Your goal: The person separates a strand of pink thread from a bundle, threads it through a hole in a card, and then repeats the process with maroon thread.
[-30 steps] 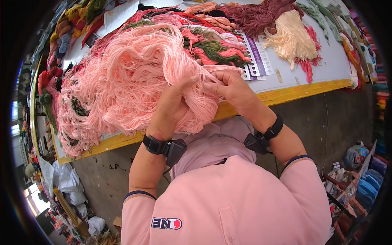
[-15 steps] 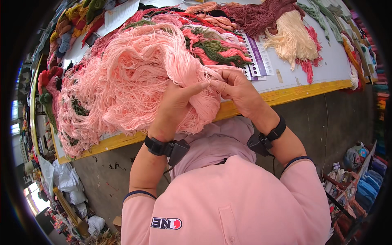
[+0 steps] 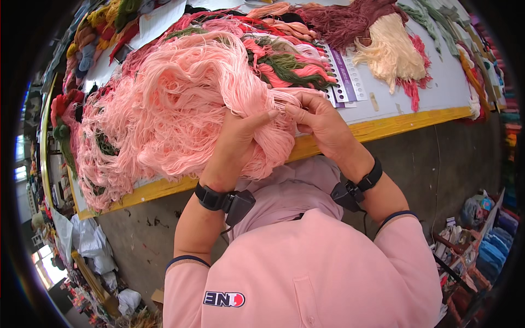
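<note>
A large loose heap of pale pink thread covers the left and middle of the table at its front edge. My left hand is wrapped round a thick bundle of that thread, its thumb lying across the strands and its fingers hidden beneath them. Close to its right, my right hand pinches a thin strand of the pink thread between thumb and fingers. Behind the hands lie green and bright pink skeins.
The table has a yellow front edge. Purple-and-white punched cards lie behind my right hand. Farther right are cream thread and maroon thread. A white paper sheet rests at the back left. Blue folded stacks stand low at right.
My right hand has shifted very slightly right, its thumb drawing a little away from the left thumb. The left hand keeps its hold on the bundle.
</note>
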The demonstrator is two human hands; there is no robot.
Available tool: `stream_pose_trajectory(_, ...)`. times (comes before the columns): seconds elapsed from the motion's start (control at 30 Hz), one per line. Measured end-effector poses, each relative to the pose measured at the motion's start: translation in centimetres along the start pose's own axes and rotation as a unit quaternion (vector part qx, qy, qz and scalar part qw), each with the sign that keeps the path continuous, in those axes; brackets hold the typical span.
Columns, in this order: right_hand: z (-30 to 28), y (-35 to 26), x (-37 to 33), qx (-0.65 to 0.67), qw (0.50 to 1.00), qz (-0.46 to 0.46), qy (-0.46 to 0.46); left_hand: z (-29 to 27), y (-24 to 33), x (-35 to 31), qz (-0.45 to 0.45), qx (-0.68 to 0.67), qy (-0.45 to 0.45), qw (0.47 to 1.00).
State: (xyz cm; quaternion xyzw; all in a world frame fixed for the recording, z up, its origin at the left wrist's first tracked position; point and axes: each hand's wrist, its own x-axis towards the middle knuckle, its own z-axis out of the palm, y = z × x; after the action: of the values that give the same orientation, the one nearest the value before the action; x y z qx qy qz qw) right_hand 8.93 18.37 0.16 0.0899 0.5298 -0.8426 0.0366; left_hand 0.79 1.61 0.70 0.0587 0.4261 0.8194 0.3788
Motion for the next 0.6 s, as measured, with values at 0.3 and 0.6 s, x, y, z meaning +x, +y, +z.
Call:
stream_pose_trajectory(0.3,-0.2,0.0,-0.1,0.068,0.998,0.011,-0.011,-0.3,0.2,-0.6,-0.027,-0.055,0.012,0.998)
stream_pose_trajectory(0.6,-3.0,-1.4,-0.6,-0.270,0.955,0.038,-0.116,-4.7,4.9,-1.3,-0.068,0.021,-0.054,0.996)
